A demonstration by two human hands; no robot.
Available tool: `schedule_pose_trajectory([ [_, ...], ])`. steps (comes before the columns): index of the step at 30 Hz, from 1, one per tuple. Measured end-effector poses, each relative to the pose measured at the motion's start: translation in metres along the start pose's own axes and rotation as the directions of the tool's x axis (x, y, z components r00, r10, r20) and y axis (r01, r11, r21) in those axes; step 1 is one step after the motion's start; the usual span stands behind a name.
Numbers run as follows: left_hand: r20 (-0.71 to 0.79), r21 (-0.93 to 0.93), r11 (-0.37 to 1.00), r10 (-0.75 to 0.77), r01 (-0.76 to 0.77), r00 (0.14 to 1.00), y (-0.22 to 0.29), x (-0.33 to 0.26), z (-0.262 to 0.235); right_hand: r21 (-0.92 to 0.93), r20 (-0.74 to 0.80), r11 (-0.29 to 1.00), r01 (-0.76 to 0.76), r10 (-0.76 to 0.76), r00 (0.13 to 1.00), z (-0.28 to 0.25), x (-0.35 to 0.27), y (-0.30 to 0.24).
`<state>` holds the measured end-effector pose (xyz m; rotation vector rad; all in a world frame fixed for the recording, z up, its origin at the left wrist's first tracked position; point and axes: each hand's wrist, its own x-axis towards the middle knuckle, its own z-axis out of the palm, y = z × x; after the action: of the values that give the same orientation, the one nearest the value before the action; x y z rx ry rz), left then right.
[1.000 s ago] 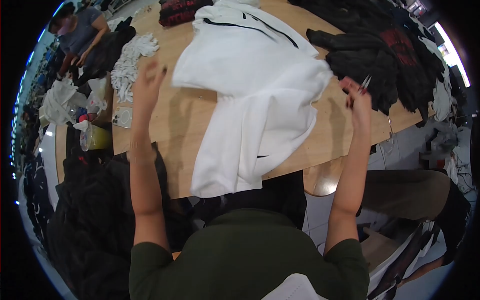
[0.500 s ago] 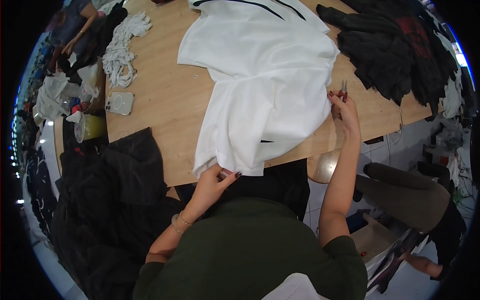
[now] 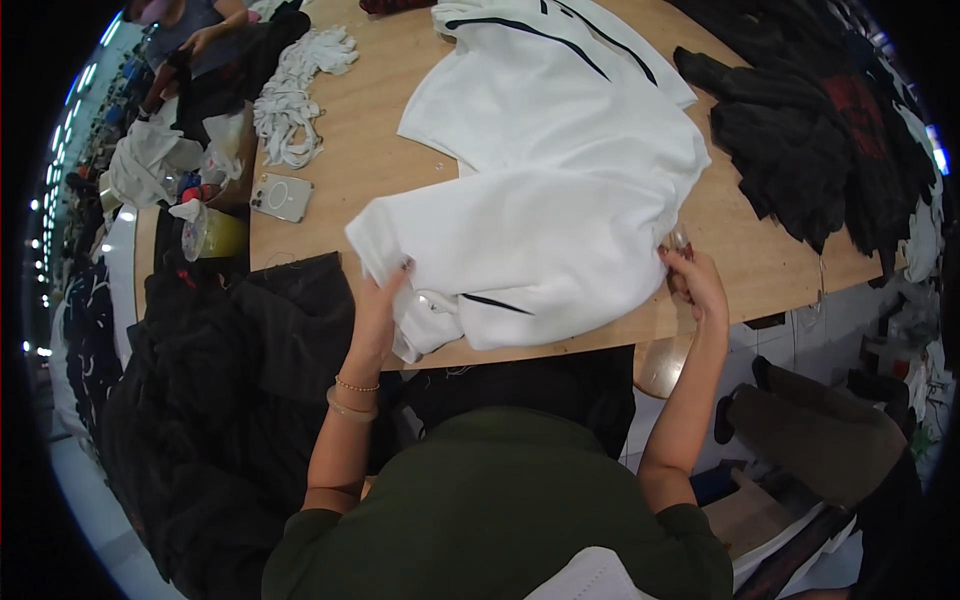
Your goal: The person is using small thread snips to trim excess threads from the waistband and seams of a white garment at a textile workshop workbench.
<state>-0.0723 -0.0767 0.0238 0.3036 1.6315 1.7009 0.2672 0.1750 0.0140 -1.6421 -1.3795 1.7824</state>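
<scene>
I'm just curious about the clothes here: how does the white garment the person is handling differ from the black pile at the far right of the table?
The white garment lies spread across the table, mostly flat; the black pile is heaped and rumpled. The white garment is gripped at its edges by the left hand and right hand; nobody touches the black pile. The white one has thin dark stripes; the black pile shows a red patch. Both rest on the same wooden table.

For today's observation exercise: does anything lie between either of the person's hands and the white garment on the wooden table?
Nothing visible does. The left hand already grips the white garment at its near-left corner, and the right hand touches its right edge while holding a small tool.
</scene>
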Motion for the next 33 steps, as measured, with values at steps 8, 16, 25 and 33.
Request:
schedule_pose_trajectory([
  [8, 0.260, 0.541, 0.795, -0.470, 0.276, 0.843, 0.004, -0.023, -0.069, 0.079, -0.016, 0.976, 0.203, -0.202, 0.979, -0.001, -0.032, 0.023],
  [16, 0.101, 0.267, 0.928, 0.243, -0.262, 0.965, 0.116, 0.007, -0.097, 0.280, -0.306, 0.607, 0.744, -0.678, 0.668, -0.070, -0.086, -0.067],
  [25, 0.300, -0.293, 0.927, -0.144, 0.235, 0.943, 0.004, 0.085, -0.066, 0.290, -0.031, 0.903, 0.316, -0.322, 0.946, -0.016, 0.024, -0.024],
  [33, 0.289, 0.010, 0.974, -0.221, 0.228, 0.932, 0.009, 0.076, -0.073, 0.230, -0.074, 0.930, 0.288, -0.278, 0.958, -0.020, -0.004, -0.006],
])
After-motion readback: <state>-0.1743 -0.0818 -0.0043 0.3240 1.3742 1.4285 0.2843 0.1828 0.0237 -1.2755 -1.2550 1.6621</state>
